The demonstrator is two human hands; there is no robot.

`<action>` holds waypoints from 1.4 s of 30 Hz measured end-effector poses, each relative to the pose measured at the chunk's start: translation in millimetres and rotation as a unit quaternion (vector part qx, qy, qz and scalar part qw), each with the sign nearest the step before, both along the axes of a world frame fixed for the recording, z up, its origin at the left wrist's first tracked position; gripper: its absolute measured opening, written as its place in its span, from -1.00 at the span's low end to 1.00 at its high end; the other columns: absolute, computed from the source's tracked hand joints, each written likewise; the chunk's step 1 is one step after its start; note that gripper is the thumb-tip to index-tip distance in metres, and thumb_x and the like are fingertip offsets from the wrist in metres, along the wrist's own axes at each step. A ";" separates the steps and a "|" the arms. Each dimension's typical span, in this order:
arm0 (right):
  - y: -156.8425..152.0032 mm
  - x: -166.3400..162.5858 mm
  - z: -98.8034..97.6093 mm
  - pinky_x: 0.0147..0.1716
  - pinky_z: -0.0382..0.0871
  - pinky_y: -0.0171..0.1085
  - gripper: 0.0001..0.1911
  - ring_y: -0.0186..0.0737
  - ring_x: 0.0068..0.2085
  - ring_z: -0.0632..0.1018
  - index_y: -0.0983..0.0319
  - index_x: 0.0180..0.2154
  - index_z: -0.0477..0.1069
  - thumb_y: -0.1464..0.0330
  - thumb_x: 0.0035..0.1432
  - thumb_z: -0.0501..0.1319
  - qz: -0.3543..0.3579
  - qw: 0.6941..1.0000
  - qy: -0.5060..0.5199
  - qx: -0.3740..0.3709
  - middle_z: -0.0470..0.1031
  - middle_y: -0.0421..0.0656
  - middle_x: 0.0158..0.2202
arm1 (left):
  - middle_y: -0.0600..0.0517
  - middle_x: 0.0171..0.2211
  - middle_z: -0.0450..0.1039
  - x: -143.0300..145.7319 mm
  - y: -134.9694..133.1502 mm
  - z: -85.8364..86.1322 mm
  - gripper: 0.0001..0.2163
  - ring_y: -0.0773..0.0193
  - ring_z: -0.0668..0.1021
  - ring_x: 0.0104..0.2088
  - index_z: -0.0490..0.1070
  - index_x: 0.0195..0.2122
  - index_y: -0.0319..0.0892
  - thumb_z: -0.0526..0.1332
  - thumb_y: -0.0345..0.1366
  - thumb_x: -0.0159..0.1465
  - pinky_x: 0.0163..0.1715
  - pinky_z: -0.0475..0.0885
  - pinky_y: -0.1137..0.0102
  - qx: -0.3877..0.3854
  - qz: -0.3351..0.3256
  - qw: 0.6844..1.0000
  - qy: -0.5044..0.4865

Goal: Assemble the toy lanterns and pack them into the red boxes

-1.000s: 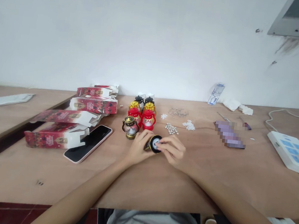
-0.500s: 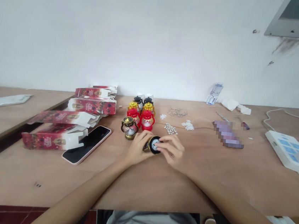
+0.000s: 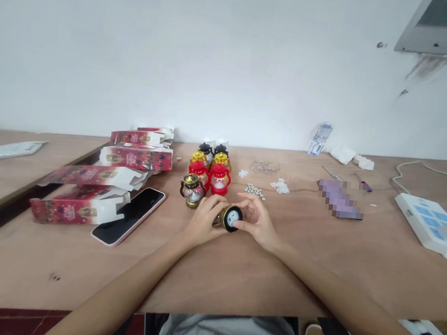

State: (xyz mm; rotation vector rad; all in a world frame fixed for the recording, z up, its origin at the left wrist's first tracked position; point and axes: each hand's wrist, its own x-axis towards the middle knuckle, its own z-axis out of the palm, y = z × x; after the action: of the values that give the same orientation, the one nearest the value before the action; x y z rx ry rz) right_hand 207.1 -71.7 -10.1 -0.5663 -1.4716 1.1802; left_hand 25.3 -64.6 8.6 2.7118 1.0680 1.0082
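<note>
Brown, seemingly wooden table [image 3: 305,224] bears lanterns [image 3: 219,180] near wall [image 3: 235,57].

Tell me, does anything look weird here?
Brown smears dirty the white wall below the grey panel, upper right. The left hand holds one lantern tipped sideways; the other lanterns stand upright.

From mid-view, a phone [image 3: 135,214] lies on the desk [image 3: 274,290] at eight o'clock; toward two, a bottle [image 3: 320,139] stands tilted near the wall [image 3: 235,57], crumpled tissues [image 3: 342,154] just beside it; a power strip [image 3: 422,216] sits at three o'clock.
</note>
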 end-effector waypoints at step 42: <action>-11.6 7.3 5.4 -0.12 0.42 -0.18 -0.79 -0.16 -0.09 0.42 0.21 -0.19 0.31 0.40 0.09 0.22 -0.153 0.843 -0.306 0.416 0.31 0.01 -0.10 | -0.09 -0.17 0.40 -1.3 0.3 -2.7 -0.77 0.13 0.46 -0.15 0.32 -0.16 -0.18 0.16 -0.23 0.18 -0.24 0.26 0.31 0.004 -0.020 0.999 0.048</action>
State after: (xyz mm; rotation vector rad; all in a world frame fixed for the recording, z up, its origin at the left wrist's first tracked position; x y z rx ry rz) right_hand 214.3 -83.3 -4.7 -0.5447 -2.1366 0.0091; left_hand 24.0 -64.3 5.9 2.8031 1.0206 0.8869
